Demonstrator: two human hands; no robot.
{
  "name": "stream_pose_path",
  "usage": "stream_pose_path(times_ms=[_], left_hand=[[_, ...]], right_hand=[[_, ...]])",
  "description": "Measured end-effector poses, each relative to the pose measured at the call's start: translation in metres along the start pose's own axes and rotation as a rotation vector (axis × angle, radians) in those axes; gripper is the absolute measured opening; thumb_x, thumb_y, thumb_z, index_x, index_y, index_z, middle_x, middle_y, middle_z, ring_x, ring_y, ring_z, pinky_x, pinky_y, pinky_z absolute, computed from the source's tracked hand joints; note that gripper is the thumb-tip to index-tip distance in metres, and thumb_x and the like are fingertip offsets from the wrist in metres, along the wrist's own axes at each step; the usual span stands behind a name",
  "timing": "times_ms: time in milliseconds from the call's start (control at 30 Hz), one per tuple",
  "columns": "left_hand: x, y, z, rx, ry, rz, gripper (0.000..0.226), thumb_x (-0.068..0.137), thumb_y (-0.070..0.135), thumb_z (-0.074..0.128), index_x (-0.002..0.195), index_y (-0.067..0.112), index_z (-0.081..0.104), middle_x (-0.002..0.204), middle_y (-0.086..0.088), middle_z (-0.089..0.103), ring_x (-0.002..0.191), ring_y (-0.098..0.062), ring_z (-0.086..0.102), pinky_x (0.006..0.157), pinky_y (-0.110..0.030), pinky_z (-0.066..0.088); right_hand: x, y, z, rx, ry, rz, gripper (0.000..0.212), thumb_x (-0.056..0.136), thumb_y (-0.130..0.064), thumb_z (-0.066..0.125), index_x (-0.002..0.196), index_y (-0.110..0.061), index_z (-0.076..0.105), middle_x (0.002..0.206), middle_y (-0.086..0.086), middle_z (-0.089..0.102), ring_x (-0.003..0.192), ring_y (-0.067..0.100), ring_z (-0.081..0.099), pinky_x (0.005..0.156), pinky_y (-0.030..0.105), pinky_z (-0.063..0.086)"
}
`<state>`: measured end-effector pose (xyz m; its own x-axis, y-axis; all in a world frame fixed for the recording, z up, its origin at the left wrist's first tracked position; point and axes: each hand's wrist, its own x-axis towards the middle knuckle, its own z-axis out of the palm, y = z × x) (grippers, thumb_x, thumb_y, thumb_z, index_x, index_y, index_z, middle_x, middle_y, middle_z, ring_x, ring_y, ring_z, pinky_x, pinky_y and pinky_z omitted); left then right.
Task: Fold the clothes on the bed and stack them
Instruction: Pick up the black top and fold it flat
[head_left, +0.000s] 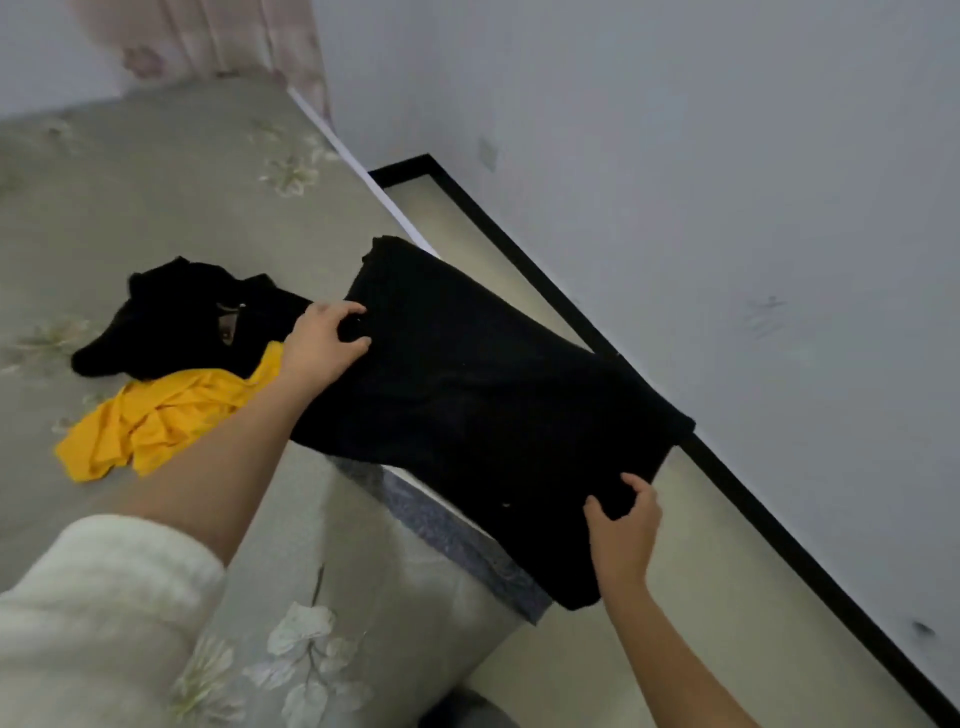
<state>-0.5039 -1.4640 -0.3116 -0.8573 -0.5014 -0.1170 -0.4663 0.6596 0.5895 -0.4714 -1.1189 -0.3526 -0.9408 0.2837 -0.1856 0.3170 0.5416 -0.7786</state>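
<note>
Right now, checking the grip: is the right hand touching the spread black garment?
Touching: head view shows the right hand pinching the spread black garment.

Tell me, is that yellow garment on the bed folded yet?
Not folded. The yellow garment lies crumpled on the bed, its cloth bunched in loose wrinkles and its edges ragged.

matt black cloth garment (467, 395), floral bedsheet (156, 197)

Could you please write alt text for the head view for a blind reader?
The left hand and right hand grip opposite ends of a black garment held over the bed edge; a yellow garment and a crumpled black top lie beside it.
</note>
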Motion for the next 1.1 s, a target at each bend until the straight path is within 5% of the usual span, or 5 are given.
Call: stream_pose_path(times_ms=[100, 300, 633, 1100], left_hand=[[-0.004, -0.014, 0.052, 0.140, -0.164, -0.068, 0.045, 0.085, 0.031, 0.061, 0.128, 0.017, 0.053, 0.130, -0.018, 0.048, 0.120, -0.034, 0.046, 0.101, -0.041, 0.039], [-0.043, -0.032, 0.094, 0.072, -0.269, -0.198, 0.047, 0.088, 0.034, 0.057, 0.131, 0.016, 0.048, 0.132, -0.016, 0.045, 0.121, -0.033, 0.045, 0.102, -0.045, 0.040], [-0.100, -0.106, -0.023, -0.008, 0.061, -0.447, 0.042, 0.092, 0.030, 0.052, 0.128, 0.009, 0.051, 0.129, -0.021, 0.050, 0.119, -0.036, 0.046, 0.098, -0.041, 0.038], [-0.321, -0.195, -0.129, -0.132, 0.548, -0.881, 0.044, 0.094, 0.029, 0.049, 0.131, 0.006, 0.047, 0.129, -0.018, 0.054, 0.117, -0.034, 0.052, 0.095, -0.041, 0.042]], right_hand=[[0.012, 0.032, 0.008, -0.254, -0.101, 0.087, 0.055, 0.082, -0.016, 0.065, 0.132, -0.009, 0.044, 0.137, 0.018, 0.037, 0.125, 0.032, 0.038, 0.105, 0.040, 0.035], [0.033, 0.018, 0.024, -0.553, -0.258, -0.114, 0.060, 0.089, -0.032, 0.056, 0.142, -0.018, 0.032, 0.151, 0.013, 0.022, 0.140, 0.028, 0.020, 0.113, 0.039, 0.019], [0.016, -0.083, 0.095, -0.546, -0.483, -0.423, 0.057, 0.088, -0.030, 0.058, 0.140, -0.020, 0.036, 0.151, 0.013, 0.021, 0.140, 0.029, 0.017, 0.109, 0.044, 0.026], [-0.141, -0.185, 0.187, -0.516, -0.910, -0.946, 0.057, 0.081, -0.034, 0.057, 0.134, -0.020, 0.045, 0.147, 0.015, 0.029, 0.134, 0.033, 0.027, 0.107, 0.042, 0.030]])
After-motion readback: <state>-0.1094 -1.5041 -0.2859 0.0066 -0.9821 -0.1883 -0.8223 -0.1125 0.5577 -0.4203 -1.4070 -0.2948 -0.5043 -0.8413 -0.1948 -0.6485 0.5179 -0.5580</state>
